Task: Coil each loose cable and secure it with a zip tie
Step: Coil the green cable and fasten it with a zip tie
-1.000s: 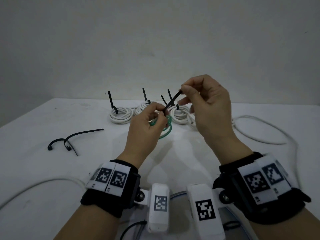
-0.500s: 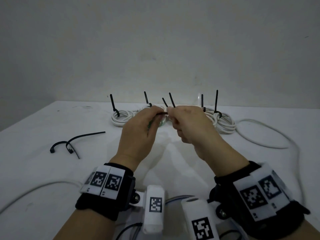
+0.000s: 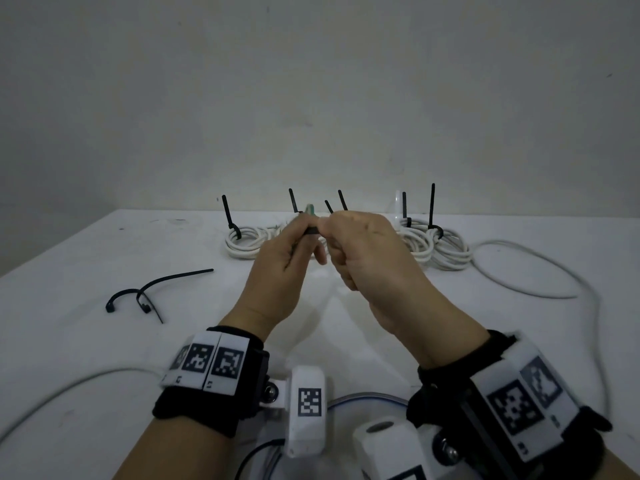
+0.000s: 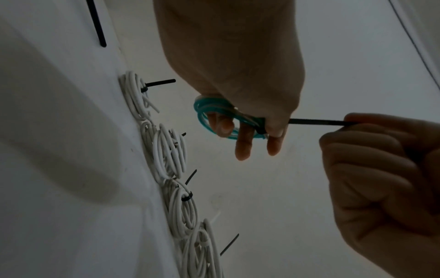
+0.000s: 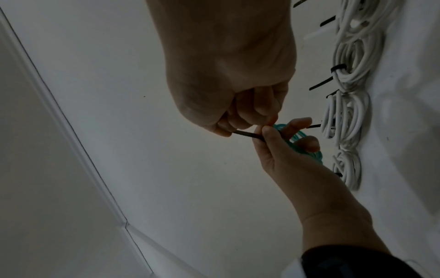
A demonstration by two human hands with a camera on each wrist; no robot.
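A small green cable coil (image 4: 202, 112) is held in my left hand (image 3: 294, 244), fingers curled through and around it above the white table (image 3: 104, 244). A black zip tie (image 4: 316, 121) wraps the coil; its head sits at my left thumb and its tail runs sideways to my right hand (image 3: 346, 244). The right hand (image 5: 238, 120) pinches that tail (image 5: 247, 134) with its fingers curled tight. In the head view both hands nearly touch, and only a bit of the green coil (image 3: 309, 210) shows above them.
Several white cable coils (image 3: 242, 240) with upright black tie tails line the back of the table, more at the right (image 3: 436, 247). Two loose zip ties (image 3: 149, 292) lie at the left. Uncoiled white cable (image 3: 540, 271) loops at the right, another (image 3: 69, 386) at the front left.
My right hand dropped from holding the tie tail up high to drawing it sideways at the left hand's level. Both hands moved farther out over the table with the green coil.
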